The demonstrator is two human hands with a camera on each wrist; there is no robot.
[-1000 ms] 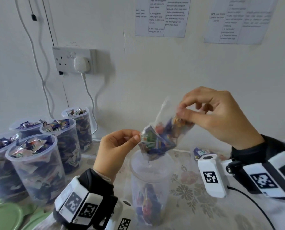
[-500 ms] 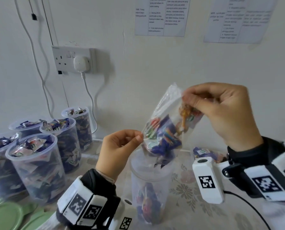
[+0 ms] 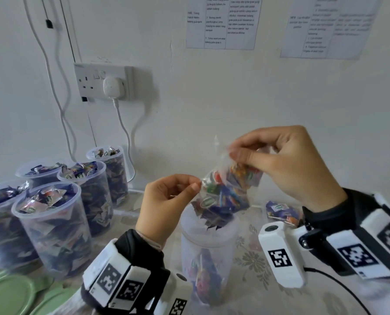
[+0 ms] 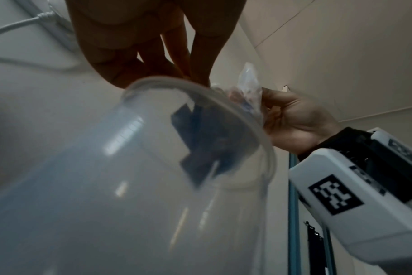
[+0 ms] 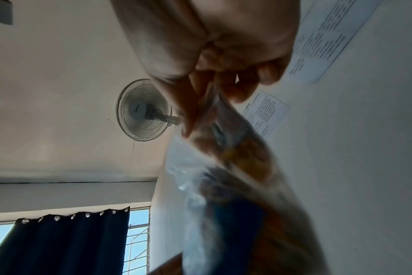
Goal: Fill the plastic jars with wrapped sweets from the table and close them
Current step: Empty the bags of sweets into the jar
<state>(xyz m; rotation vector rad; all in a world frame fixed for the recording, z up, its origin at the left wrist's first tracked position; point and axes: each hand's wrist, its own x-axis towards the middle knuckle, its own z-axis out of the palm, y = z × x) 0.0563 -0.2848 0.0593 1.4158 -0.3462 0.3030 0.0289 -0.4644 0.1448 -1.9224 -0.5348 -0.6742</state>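
Clear plastic bag of wrapped sweets [image 3: 225,192] held tipped, mouth down, directly over the open plastic jar [image 3: 208,253] at centre front of the desk [image 3: 253,264]. Right hand [image 3: 287,164] pinches the bag's upper end between thumb and curled fingers [image 3: 246,145], raising the closed end, likely so the contents slide toward the opening. Left hand [image 3: 166,201] pinches the bag's lower left edge with thumb and forefinger, other fingers curled in; judged to be steering the mouth over the jar's rim. Neither hand touches the jar.

Dark blue wrappers poke out of the bag's mouth at rim level; a few sweets already lie at the jar's bottom. This jar is far from full and has no lid on.

Five filled jars [image 3: 51,226] clustered at left near the wall, all heaped to the top, uncovered. Green lids [image 3: 7,294] lie flat at the near-left corner, presumably staged for closing. More packed sweets [image 3: 282,212] lie on the desk just behind the right wrist.

Hard to make out:
- Bag's mouth itself is blurred; cannot tell how wide it is open.
- Left wrist view: the jar's rim fills the frame, sweets show only as dark shapes through the wall.
- Right wrist view: bag is a smear; pinch visible, contents not.
- Leftmost filled jars and lids cut off by frame edge.
- Wall notices [image 3: 221,21] unreadable.
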